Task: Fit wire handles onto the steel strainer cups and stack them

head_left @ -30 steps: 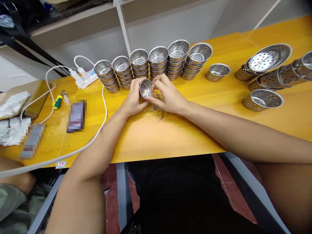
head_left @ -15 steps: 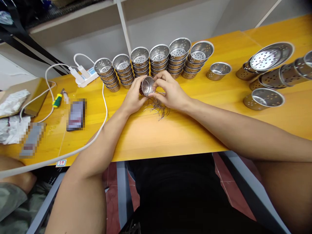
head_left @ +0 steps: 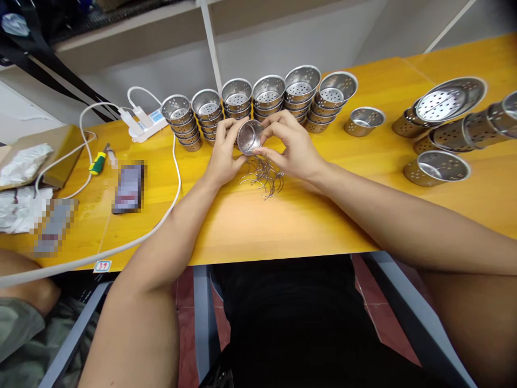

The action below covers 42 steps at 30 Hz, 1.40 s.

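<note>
Yellow tabletop (head_left: pixel 343 226) is lined at its far side by steel cup stacks (head_left: pixel 266 105). By the left hand (head_left: pixel 223 153), fingers curled around, a tilted cup (head_left: pixel 249 137) is held; at its rim the right hand's (head_left: pixel 297 145) thumb and fingers are bent, anything pinched cannot be told. Loose wires (head_left: pixel 266 175) are heaped below. With slackened grip, the cup could be dropped onto them; if nudged back, a stack could be toppled.

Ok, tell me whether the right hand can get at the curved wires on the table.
Probably yes: the curved wires lie close beside the right hand, their near side uncovered, though its fingertips are at the metal cup.
</note>
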Available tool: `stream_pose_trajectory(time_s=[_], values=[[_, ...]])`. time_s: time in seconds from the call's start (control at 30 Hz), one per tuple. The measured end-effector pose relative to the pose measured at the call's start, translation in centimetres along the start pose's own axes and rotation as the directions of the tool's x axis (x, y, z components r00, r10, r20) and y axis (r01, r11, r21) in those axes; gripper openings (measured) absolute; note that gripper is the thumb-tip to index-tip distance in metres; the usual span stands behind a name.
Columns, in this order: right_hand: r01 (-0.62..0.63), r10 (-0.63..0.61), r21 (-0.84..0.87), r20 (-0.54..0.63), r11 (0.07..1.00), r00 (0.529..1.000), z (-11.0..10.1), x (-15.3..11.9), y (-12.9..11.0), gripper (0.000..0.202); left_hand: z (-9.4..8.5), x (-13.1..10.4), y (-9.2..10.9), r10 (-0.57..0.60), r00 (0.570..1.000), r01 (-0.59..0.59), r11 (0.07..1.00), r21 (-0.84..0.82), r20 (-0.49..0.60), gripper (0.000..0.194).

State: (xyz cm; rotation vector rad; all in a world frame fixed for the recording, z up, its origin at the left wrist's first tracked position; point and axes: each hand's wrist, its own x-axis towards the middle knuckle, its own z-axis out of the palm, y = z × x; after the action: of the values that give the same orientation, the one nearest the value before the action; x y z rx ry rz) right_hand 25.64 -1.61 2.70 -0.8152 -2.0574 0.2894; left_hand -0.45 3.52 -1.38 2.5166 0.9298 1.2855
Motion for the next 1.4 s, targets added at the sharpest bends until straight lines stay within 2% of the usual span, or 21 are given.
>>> stream_pose_trajectory(time_s=[0.17, 0.37, 0.47, 0.53, 0.6, 0.67, 0.73, 0.87, 1.07, 1.17, 1.27, 1.33, 1.4], values=[[-0.007, 0.006, 0.018, 0.054, 1.0, 0.998, -0.8, -0.1, -0.5, 0.063, 0.0, -0.1, -0.5, -0.027, 1.0, 0.027, 1.0, -0.015, -0.011, 0.1], [-0.006, 0.01, -0.067, 0.049, 0.998, 0.999, -2.1, -0.6, -0.2, 0.061, 1.3, -0.7, -2.1, -0.125, 0.991, 0.12, 0.988, -0.097, -0.046, 0.106], [0.01, 0.006, -0.089, 0.175, 0.996, 0.985, -2.8, -0.8, 1.8, 0.059, 1.2, -0.7, -2.1, -0.138, 0.989, 0.132, 0.987, -0.091, -0.058, 0.1], [0.027, 0.0, -0.09, 0.293, 0.996, 0.956, -3.1, -1.0, 3.3, 0.058, 0.8, -0.6, -1.6, -0.128, 0.988, 0.123, 0.99, -0.067, -0.088, 0.097], [0.035, 0.001, -0.095, 0.359, 0.995, 0.933, -3.2, -1.1, 4.4, 0.062, 0.4, -0.4, -1.1, -0.125, 0.987, 0.12, 0.991, -0.052, -0.102, 0.097], [0.019, 0.015, -0.099, 0.334, 0.995, 0.943, -3.0, -1.1, 4.6, 0.067, 0.3, -0.3, -0.7, -0.129, 0.987, 0.125, 0.991, -0.052, -0.093, 0.098], [-0.007, 0.027, -0.084, 0.246, 0.996, 0.969, -2.7, -1.0, 3.9, 0.076, 0.3, -0.3, -0.3, -0.115, 0.991, 0.112, 0.992, -0.049, -0.062, 0.097], [-0.018, 0.026, -0.077, 0.101, 0.997, 0.995, -1.9, -0.5, 2.0, 0.099, 0.8, -0.2, 0.9, -0.049, 0.997, 0.053, 0.996, -0.065, 0.06, 0.095], [0.018, 0.01, -0.164, 0.166, 0.986, 0.986, -1.9, -0.2, 0.2, 0.088, 1.3, -0.2, 2.2, -0.014, 0.994, 0.026, 0.994, -0.11, 0.106, 0.094], [0.034, 0.001, -0.198, 0.174, 0.98, 0.985, -3.8, 0.4, -0.8, 0.085, 1.5, -0.2, 2.1, -0.014, 0.995, 0.026, 0.991, -0.129, 0.096, 0.101], [-0.02, 0.042, -0.255, 0.08, 0.967, 0.996, -8.2, 1.6, -1.4, 0.077, 1.6, -0.4, 1.8, -0.008, 0.994, 0.024, 0.988, -0.153, 0.105, 0.105], [-0.172, 0.154, -0.287, -0.087, 0.942, 0.984, -11.8, 2.5, -1.1, 0.082, 1.6, -0.6, 1.7, 0.009, 0.992, 0.009, 0.989, -0.146, 0.122, 0.095], [-0.354, 0.307, -0.324, -0.19, 0.877, 0.933, -14.9, 3.2, -0.2, 0.088, 1.4, -0.7, 1.6, 0.023, 0.991, -0.005, 0.991, -0.132, 0.134, 0.083]])
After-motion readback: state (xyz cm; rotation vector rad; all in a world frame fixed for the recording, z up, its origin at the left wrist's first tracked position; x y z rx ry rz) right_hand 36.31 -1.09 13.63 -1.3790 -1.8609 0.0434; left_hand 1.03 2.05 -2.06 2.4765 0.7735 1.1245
